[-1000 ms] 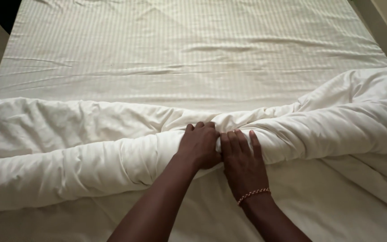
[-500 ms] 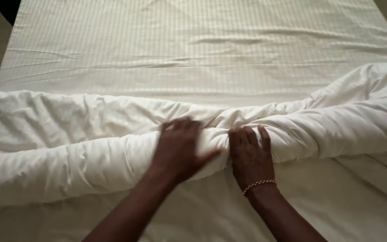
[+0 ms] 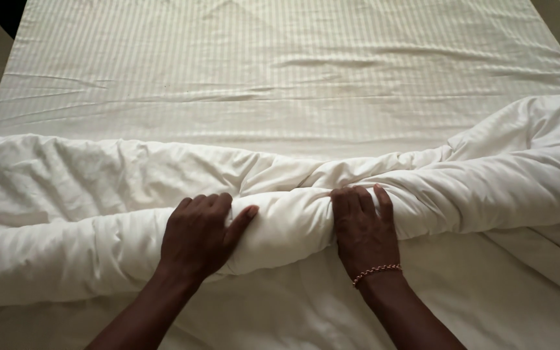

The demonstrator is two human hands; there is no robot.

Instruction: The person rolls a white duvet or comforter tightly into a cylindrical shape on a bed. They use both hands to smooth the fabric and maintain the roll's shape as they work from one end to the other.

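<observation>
White duvet (image 3: 280,220) bunched into a long roll across the near side of the bed, lying on the striped sheet (image 3: 280,78). Left hand (image 3: 199,236) flat on top of the roll — fingers together, thumb out to the right, pressing down. Right hand (image 3: 364,230) just beside, apart from the left — fingers curled over the roll, gripping the fabric. Beaded bracelet (image 3: 376,272) on right wrist.

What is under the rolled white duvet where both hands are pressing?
Beyond the duvet, a striped cream sheet covers the bed. The left hand and right hand rest on the roll; whatever lies directly beneath it is covered.
</observation>
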